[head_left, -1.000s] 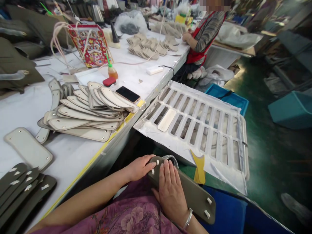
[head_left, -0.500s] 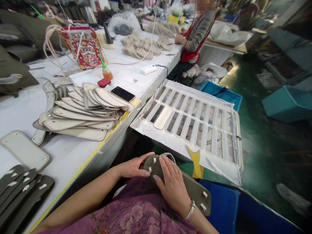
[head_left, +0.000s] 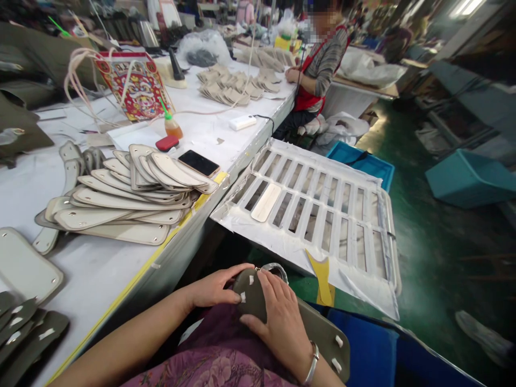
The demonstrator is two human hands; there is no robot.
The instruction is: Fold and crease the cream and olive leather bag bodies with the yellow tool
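An olive-green panel (head_left: 322, 325) with rounded ends lies across my lap. White tabs stick up from its face near both ends. My left hand (head_left: 215, 287) pinches the panel's far left end, thumb on top and the other fingers at its edge. On the panel's face lies my right hand (head_left: 280, 312), fingers stretched out flat and thumb spread apart. A loop in clear wrapping (head_left: 278, 269) shows just behind the right fingertips; how it joins the panel is hidden.
On the white table (head_left: 121, 279) to the left are stacked cream panels (head_left: 121, 196), olive panels (head_left: 30, 333), a phone (head_left: 199, 163) and a glue bottle (head_left: 172, 126). A slatted white rack (head_left: 318, 201) stands ahead, a blue bin (head_left: 363, 344) at right. A co-worker (head_left: 322, 64) sits beyond.
The view has tilted slightly. My right thumb has spread further from its fingers over the panel. My left hand keeps its hold on the panel's end.
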